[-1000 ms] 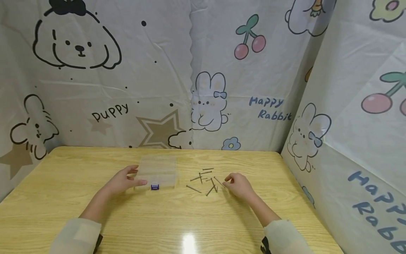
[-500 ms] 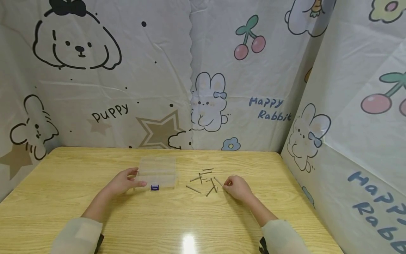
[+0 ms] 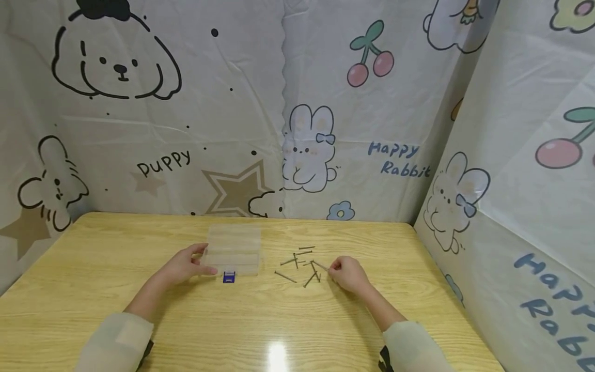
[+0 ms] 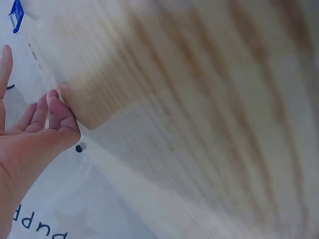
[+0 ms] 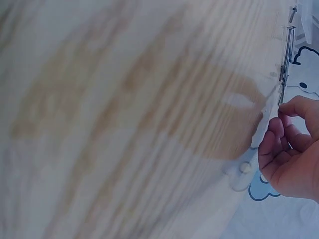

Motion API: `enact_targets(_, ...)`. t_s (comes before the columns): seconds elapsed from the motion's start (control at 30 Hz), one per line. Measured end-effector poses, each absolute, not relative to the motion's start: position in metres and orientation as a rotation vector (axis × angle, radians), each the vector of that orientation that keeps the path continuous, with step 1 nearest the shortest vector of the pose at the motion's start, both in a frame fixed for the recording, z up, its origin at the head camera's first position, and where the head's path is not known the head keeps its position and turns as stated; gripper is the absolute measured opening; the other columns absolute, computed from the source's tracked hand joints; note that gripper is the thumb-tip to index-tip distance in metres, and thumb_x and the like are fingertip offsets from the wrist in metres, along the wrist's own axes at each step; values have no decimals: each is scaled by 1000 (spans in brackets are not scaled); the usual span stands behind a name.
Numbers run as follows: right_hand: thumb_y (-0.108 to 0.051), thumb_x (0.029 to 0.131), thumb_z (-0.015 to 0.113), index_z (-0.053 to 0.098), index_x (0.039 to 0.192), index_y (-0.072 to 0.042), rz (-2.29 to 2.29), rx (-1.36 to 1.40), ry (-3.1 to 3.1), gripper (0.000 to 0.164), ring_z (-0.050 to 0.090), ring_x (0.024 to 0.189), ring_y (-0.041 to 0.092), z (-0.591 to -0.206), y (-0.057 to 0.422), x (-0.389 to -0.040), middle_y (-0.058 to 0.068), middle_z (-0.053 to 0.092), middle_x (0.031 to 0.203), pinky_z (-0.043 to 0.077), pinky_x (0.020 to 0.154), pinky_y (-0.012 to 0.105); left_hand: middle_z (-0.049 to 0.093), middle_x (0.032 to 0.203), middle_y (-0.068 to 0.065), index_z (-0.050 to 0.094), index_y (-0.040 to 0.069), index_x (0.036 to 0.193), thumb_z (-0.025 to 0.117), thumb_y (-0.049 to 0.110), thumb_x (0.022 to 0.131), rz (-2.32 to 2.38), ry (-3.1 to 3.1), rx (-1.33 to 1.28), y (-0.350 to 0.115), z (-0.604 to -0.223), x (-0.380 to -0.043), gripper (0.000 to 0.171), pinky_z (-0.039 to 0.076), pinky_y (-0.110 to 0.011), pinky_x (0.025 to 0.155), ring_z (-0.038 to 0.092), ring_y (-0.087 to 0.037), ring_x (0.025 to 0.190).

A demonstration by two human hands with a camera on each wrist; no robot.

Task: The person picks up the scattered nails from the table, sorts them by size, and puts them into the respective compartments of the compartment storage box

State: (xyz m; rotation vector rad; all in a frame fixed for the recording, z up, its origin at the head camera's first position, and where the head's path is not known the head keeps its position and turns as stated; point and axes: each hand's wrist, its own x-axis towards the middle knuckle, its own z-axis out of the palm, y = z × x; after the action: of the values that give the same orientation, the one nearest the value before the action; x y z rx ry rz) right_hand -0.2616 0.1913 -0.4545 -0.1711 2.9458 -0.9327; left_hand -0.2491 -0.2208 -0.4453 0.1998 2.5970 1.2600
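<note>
A clear plastic box (image 3: 232, 262) with a blue latch (image 3: 229, 277) at its front sits left of centre on the table. My left hand (image 3: 185, 266) holds its left end, thumb at the front corner and fingers along the side. To the right, my right hand (image 3: 349, 273) pinches one end of a nail (image 3: 321, 265) between thumb and fingertips, the nail's far end pointing left over the pile. Several other loose nails (image 3: 285, 277) lie scattered between box and right hand. In the right wrist view, the right hand (image 5: 294, 144) shows curled fingers beside thin metal nails (image 5: 288, 50).
The light wood-grain table (image 3: 209, 325) reaches back to a patterned cloth (image 3: 223, 103) hanging behind it. Another stretch of cloth (image 3: 520, 217) hangs along the right edge. A bright reflection lies near the table's front.
My right fingertips have closed on the nail, and its near end has risen slightly. The blue latch looks larger and lower at the box's front. The view has shifted a little.
</note>
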Motion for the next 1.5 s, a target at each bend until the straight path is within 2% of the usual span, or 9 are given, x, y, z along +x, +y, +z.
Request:
enact_targets(0.3,-9,86,57,64,86,-2,-1122,-133,2909,10,51,66,13,-451,188,-263,5,61,78,43,60,25,34,140,-31,27,-2,143,77,36,76,1242,2623,186,-222,-447,-249,92,45,-41,87,47,-36,110)
enact_targets(0.43,-10,85,58,65,86,-3,-1173,-153,2907,10,51,70,13,-450,186,-264,4,61,78,44,63,25,34,141,-32,28,-1,143,77,37,76,1250,2621,187,-222,-448,-248,91,44,-46,90,47,-38,112)
enact_targets(0.57,-10,85,59,65,84,-4,-1208,-213,2887,9,48,67,12,-447,181,-264,2,59,75,41,60,24,33,141,-33,29,0,143,77,38,75,1260,2616,203,-222,-448,-248,91,44,-49,93,46,-42,115)
enact_targets(0.87,-11,87,59,65,87,-6,-1225,-321,2822,8,46,64,11,-442,161,-264,2,58,77,38,54,21,33,140,-34,29,-1,142,77,36,76,1270,2619,213,-221,-447,-247,90,44,-49,92,47,-42,113)
enact_targets(1.5,-11,89,58,64,89,-3,-1228,-487,2770,10,47,67,11,-437,132,-266,3,59,80,40,56,20,34,141,-32,31,0,142,78,39,73,1256,2638,204,-220,-450,-248,93,44,-49,92,48,-40,113)
